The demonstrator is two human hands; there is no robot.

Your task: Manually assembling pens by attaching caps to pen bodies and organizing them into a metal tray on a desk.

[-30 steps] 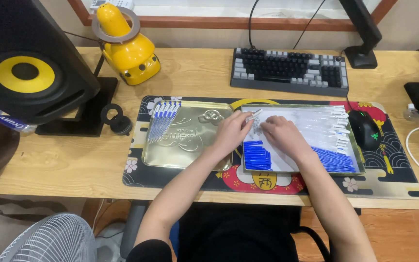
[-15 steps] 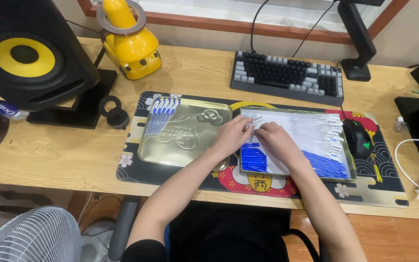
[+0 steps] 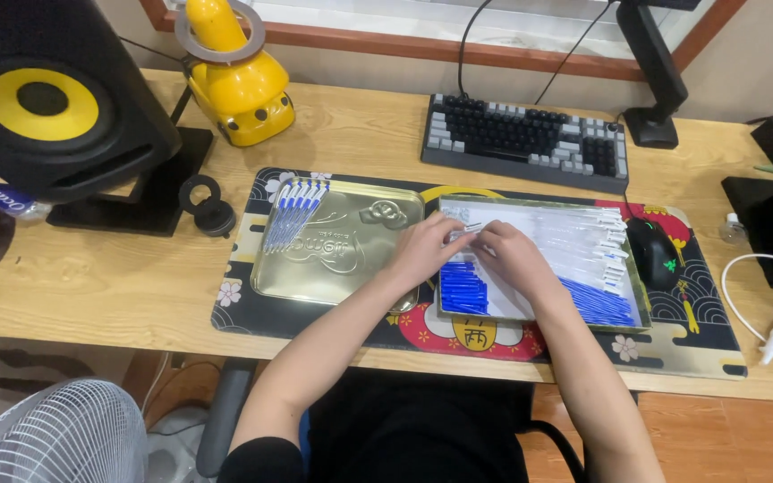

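My left hand (image 3: 424, 250) and my right hand (image 3: 513, 256) meet over the left part of a shallow tin tray (image 3: 637, 309) filled with rows of blue-and-white pens (image 3: 583, 259). Both pinch a single thin pen (image 3: 467, 229) between their fingertips. To the left lies a gold embossed tin lid (image 3: 337, 255) with several of the same pens (image 3: 293, 210) lined up at its top left corner. Both tins rest on a dark patterned desk mat (image 3: 673, 344).
A black and grey keyboard (image 3: 525, 140) sits behind the mat, a black mouse (image 3: 651, 253) at the tray's right. A black speaker with a yellow cone (image 3: 46, 103), a yellow toy (image 3: 234, 85), a small black roll (image 3: 208, 204), a monitor-arm base (image 3: 650, 125) and a white fan (image 3: 51, 434) surround the desk.
The hands stay together over the tray's left part; the view has shifted slightly. The pens on the lid have not moved.
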